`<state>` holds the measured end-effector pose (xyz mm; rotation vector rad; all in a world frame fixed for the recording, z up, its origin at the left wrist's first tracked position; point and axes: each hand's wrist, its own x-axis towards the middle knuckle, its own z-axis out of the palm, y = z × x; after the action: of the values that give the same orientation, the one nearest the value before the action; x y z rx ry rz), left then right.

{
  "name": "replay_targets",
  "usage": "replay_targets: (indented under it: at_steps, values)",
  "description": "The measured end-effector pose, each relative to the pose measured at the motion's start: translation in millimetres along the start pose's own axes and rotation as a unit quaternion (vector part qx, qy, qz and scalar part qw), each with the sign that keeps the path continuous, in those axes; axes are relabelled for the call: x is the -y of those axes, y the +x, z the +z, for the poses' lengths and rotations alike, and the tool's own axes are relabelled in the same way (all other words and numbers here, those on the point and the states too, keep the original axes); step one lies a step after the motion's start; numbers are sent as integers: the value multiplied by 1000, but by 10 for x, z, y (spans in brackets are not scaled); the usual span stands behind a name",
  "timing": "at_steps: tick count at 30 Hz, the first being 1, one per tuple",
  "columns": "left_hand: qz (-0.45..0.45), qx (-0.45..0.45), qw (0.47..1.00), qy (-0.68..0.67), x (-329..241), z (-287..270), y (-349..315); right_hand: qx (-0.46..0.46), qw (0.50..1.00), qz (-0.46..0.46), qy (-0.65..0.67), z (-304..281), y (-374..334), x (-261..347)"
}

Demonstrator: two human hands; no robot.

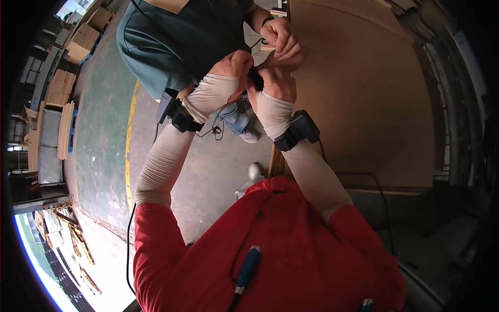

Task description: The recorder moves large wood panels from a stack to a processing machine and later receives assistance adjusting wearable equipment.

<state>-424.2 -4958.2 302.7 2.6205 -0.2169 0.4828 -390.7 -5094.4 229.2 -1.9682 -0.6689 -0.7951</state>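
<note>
My left hand [231, 66] and my right hand [278, 83] meet at the top middle, in front of a co-worker in a dark green shirt [156, 49]. Between them shows a black strap-like thing [255, 79], mostly covered by my fingers. Both hands are closed on it, with the fingertips partly hidden. A co-worker's hand [280, 39], fingers curled, hovers just beyond my right hand. The co-worker's other forearm passes behind my left wrist. Each of my wrists carries a black strapped-on device over a beige sleeve: the left device [183, 118] and the right device [297, 132].
A large brown board surface [364, 99] spreads to the right. Stacked boards [60, 86] stand at the far left, past a yellow floor line [130, 140]. The co-worker's shoe [249, 136] and black cables [215, 131] are on the floor. A cable trails from each wrist device.
</note>
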Motion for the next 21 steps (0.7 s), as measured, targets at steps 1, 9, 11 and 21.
replay_targets:
  at_steps: [1, 9, 11, 21]
  values:
    - [41, -30, 998, -27, 15, -59, 38, -3, 999, -9, -32, -12, 1, -48]
    - [7, -89, 995, -44, -49, -484, 185, 41, 995, -16, -94, -125, 109, 71]
    - [11, -106, 994, -6, 63, -440, 295, 37, 994, -24, -98, -109, 106, 81]
    - [75, 303, 945, 99, 1083, 757, 1068, 35, 993, -44, -107, 33, -5, -102]
